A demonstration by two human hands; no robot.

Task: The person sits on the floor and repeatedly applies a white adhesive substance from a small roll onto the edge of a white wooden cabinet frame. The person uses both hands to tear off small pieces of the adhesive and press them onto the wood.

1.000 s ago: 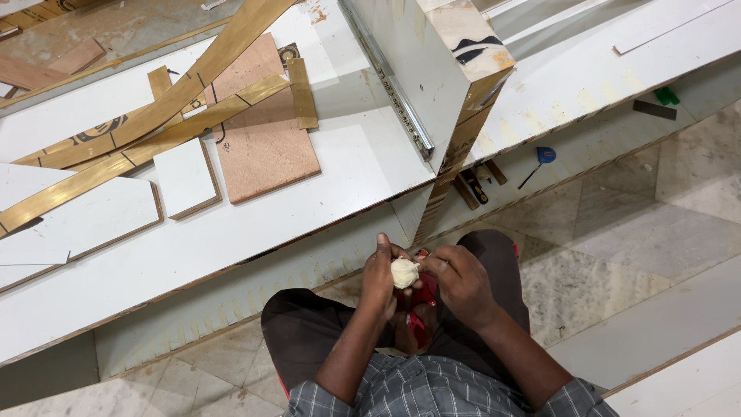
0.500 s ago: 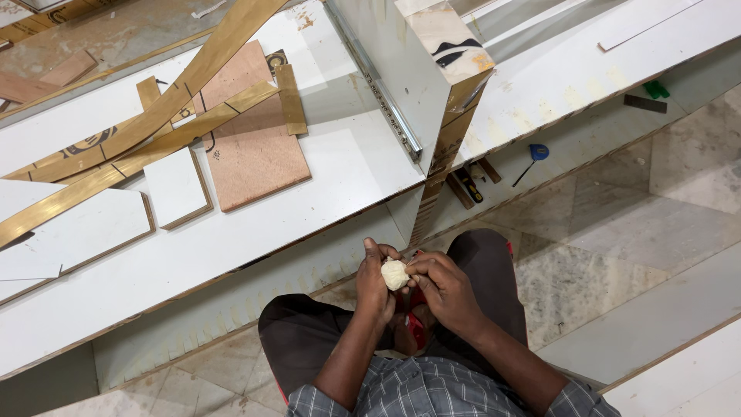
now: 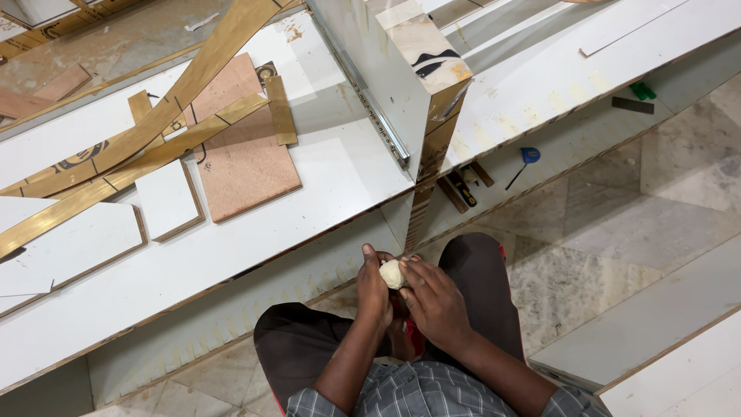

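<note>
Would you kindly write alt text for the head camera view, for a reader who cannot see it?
Seen from above, a seated person's left hand and right hand together hold a small cream-coloured lump over their lap. Ahead lies a long white board carrying golden strips and a brown square panel; a marble floor lies to the right.

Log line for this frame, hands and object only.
left hand: holds cream lump | right hand: fingers on cream lump | place: over lap, beside white panel

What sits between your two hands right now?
In the head view, a small cream-coloured lump sits pinched between the left hand and the right hand, fingers of both touching it. Something red shows just below them.
</note>
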